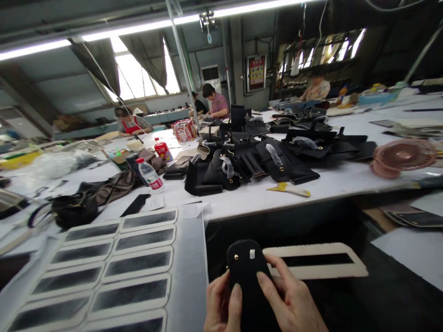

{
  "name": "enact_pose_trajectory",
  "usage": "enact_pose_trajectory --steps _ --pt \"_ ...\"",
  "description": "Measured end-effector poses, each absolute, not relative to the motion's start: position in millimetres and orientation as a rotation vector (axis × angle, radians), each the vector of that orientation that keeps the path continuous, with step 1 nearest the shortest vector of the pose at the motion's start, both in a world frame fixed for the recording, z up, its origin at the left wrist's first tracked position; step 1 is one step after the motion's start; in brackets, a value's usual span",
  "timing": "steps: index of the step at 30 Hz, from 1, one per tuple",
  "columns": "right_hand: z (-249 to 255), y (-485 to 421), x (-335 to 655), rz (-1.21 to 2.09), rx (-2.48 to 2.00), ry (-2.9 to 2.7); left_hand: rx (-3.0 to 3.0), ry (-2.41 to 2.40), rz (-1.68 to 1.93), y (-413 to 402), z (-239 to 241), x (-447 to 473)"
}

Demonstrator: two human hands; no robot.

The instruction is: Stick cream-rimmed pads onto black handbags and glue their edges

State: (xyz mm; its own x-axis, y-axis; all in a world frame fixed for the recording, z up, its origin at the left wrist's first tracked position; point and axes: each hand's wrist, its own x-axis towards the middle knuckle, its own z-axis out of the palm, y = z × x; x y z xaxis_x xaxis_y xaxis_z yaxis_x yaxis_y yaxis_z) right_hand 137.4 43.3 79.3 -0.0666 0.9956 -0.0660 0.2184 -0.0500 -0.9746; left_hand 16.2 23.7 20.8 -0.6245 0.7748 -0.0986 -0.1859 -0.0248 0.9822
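Note:
A long black rounded piece (251, 290), apparently a bag part, is gripped from both sides at the bottom centre. It carries a small gold stud and a small white tab near its far end. My left hand (221, 306) pinches its left edge, thumb on top. My right hand (289, 295) holds the right edge, thumb pressed on the face and fingers underneath. Just beyond my right hand lies a pale rounded panel (355, 267) with a black strip in it. To the left, several similar panels (138, 265) are laid out in two columns on a grey sheet (190, 258).
Black bag pieces (249, 161) are heaped across the white table (238, 205). Nearby are a water bottle (150, 175), a red bottle (162, 150), a yellow-tipped tool (289, 189) and a pink fan (403, 157). Several people sit farther back. A dark gap lies before the table edge.

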Motion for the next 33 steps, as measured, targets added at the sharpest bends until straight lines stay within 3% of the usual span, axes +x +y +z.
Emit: enact_pose_trajectory --steps 8,16,22,33 --pt "83 51 141 1.089 -1.439 -1.693 0.268 1.003 1.523 50 26 11" --pt "100 51 138 1.002 -1.402 -1.622 0.472 1.073 1.513 56 24 6" --pt "98 56 149 1.202 -1.318 -1.489 0.632 1.163 1.477 56 38 6" --pt "94 62 175 1.265 -1.336 -1.551 0.999 1.194 1.448 56 73 21"
